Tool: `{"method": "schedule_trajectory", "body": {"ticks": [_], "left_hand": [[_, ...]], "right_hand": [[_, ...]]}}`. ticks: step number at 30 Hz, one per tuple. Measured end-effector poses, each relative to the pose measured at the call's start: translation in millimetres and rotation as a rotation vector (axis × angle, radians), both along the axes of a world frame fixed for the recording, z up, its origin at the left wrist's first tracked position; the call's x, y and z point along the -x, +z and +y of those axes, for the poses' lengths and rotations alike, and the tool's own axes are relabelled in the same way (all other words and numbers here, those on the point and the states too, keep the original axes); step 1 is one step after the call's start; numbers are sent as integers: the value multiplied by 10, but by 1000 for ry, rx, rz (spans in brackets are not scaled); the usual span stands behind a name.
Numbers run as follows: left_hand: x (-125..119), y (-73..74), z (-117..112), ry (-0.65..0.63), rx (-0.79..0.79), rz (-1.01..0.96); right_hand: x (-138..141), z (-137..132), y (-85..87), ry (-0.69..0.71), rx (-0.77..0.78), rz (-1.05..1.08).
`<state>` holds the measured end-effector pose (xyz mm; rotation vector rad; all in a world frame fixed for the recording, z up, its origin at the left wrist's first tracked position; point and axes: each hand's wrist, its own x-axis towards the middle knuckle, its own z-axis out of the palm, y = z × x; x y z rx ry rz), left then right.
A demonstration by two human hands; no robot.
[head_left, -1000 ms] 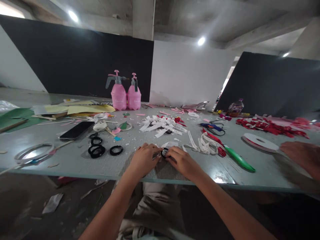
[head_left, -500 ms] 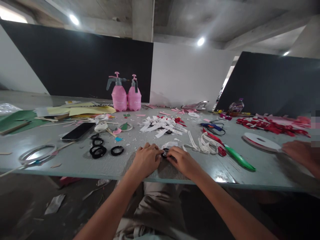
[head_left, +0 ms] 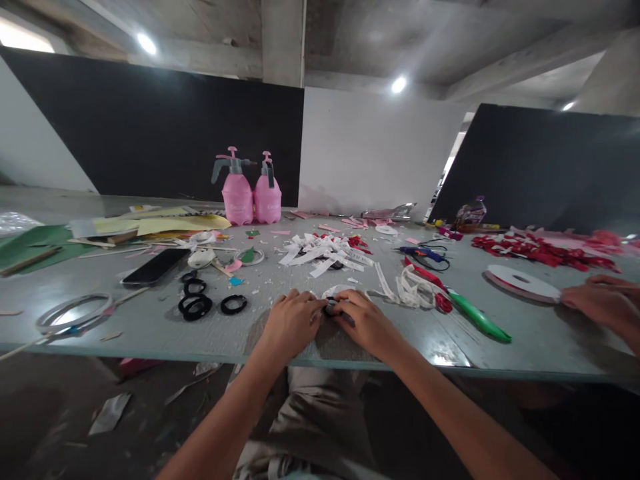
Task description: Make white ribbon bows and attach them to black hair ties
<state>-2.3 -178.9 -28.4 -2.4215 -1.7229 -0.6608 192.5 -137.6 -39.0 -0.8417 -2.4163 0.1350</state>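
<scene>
Steady black ring (head_left: 330, 307) against tabletop (head_left: 165, 333) at 12 o'clock, apparently fingertip-pinched between loosely curled left hand (head_left: 294, 323) at its 9 and similarly curled right hand (head_left: 363, 320) at its 3, pressing evenly.

Faint lettering on the pink bottles (head_left: 237, 200) and white strips (head_left: 323, 251) is illegible.
</scene>
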Motion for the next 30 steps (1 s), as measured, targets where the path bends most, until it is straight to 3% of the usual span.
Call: {"method": "schedule_trajectory", "body": {"ticks": [9,16,24,27,30], "left_hand": [[6,-9,22,14,-5,44],[-12,3,7,17,25,55],[54,-4,28,39,46,-140],[81,1,31,37,16,-201],[68,38,19,-43,-11,-225]], "right_hand": [[52,71,32,25,19,-117],[68,138,59,28,94,-83],[-1,143,-17,-28,58,70],[-52,145,-13,-22,151,152],[-77,181,16,-34,349,294]]}}
